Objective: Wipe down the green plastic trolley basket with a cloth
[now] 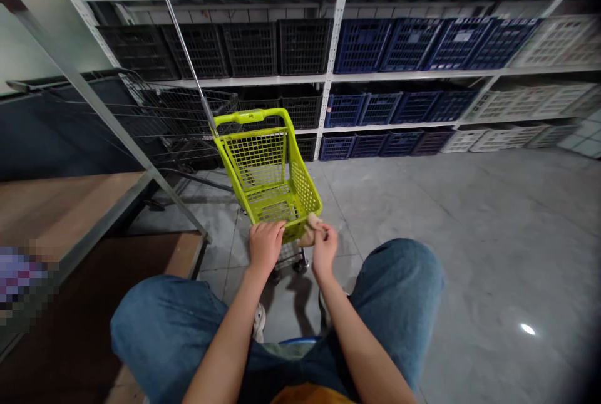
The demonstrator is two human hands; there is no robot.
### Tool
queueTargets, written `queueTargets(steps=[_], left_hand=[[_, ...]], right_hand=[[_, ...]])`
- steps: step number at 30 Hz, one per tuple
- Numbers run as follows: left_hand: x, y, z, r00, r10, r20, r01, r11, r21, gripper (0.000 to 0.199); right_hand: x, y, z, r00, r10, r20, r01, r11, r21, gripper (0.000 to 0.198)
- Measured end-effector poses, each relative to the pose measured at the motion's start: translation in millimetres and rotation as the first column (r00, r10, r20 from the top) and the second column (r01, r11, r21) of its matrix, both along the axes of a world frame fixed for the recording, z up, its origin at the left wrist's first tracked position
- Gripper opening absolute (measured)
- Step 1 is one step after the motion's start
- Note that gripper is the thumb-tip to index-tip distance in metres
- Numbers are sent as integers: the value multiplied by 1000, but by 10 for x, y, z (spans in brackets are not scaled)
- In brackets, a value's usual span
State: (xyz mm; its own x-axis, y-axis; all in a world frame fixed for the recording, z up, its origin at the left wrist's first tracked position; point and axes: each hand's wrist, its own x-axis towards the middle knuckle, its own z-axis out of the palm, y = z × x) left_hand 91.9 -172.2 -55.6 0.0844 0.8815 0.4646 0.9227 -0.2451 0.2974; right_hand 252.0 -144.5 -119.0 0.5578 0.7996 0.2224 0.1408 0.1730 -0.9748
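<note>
A small lime-green plastic shopping cart (291, 141) stands on the floor right in front of my knees, with no goods visible in its basket. My left hand (267, 244) grips the near rim of the basket, fingers folded over the edge. At the near right corner, my right hand (325, 247) pinches a crumpled beige cloth (308, 233) that lies against the rim. A metal pole (181, 34) rises from the cart's left handle corner. Part of the cart's wheels shows below my hands.
Shelving (332, 47) with black, blue and white crates stands behind the cart. A wire shopping cart (188, 103) is parked at the back left. A wood-topped metal rack (70, 203) borders my left side. Grey tiled floor (422, 203) extends right.
</note>
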Motion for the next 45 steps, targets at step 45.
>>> queueTargets(steps=[45], left_hand=[[-487,365,337,967,-229,-116,235,971,47,30]], right_hand=[[541,74,541,378,295,878,-451,886,-104,43]])
